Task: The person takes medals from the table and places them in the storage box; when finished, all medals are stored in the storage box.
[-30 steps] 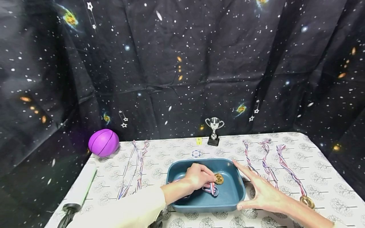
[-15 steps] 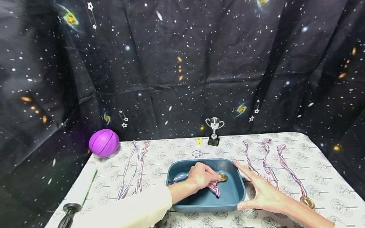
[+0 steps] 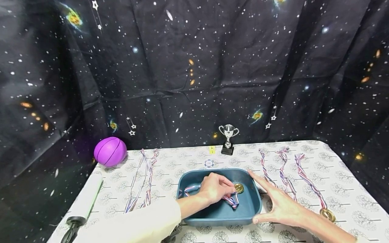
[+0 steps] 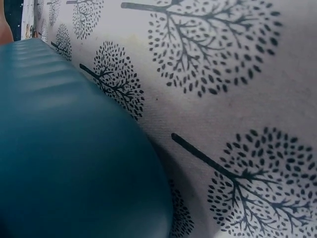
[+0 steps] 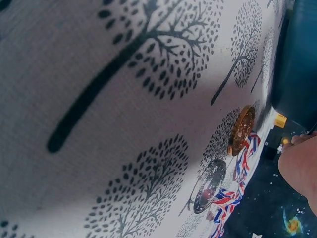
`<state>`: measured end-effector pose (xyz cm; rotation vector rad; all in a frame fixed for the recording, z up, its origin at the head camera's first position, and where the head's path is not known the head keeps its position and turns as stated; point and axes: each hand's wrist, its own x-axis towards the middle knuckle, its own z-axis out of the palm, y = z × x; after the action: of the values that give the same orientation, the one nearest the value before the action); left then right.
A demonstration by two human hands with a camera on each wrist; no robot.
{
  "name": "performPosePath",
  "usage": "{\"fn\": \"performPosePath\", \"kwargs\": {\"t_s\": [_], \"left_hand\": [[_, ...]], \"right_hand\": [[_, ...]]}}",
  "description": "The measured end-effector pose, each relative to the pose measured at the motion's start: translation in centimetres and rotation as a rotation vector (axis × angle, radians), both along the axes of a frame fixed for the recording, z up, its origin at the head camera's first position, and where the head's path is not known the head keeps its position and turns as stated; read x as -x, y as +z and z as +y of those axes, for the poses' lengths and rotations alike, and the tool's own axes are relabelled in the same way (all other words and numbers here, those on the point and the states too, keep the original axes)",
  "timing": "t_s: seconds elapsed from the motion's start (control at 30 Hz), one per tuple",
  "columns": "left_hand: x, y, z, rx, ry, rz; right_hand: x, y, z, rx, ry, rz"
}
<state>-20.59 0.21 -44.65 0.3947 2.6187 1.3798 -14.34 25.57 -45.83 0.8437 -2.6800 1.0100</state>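
My left hand (image 3: 213, 189) reaches into a blue-green plastic bin (image 3: 218, 221) and pinches the striped ribbon of a gold medal (image 3: 239, 188) close by the disc. The disc lies near the bin's right end, with a loop of the red, white and blue ribbon (image 3: 232, 201) below the fingers. More ribbon (image 3: 191, 189) curves along the bin's left side, partly hidden by my wrist. My right hand (image 3: 278, 206) rests at the bin's right end, thumb at the front corner and straight fingers at the back corner. The left wrist view shows mainly the bin's outer wall (image 4: 79, 148).
Ribboned medals lie right of the bin, one gold (image 3: 327, 215); a bronze medal (image 5: 241, 131) and silver medal (image 5: 210, 187) lie under my right arm. More ribbons (image 3: 149, 179) lie left. A purple ball (image 3: 110, 152), white-green pump (image 3: 86, 195), trophy (image 3: 227, 140) and chip (image 3: 208, 163) stand around.
My left hand has shifted a little to the right inside the bin, carrying the gold medal towards the right end. Ribbon shows more at the bin's left. My right hand has stayed in place.
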Motion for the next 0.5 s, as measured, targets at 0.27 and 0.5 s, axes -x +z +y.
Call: {"fn": "performPosePath", "kwargs": {"t_s": [0.27,0.5], "left_hand": [[0.7,-1.4,-0.2,0.092,-0.054,0.157],[0.7,-1.2,0.2,0.102,-0.050,0.154]], "right_hand": [[-0.1,0.1,0.1,0.005,0.011,0.005],[-0.1,0.2,0.0,-0.004,0.004,0.004]]}}
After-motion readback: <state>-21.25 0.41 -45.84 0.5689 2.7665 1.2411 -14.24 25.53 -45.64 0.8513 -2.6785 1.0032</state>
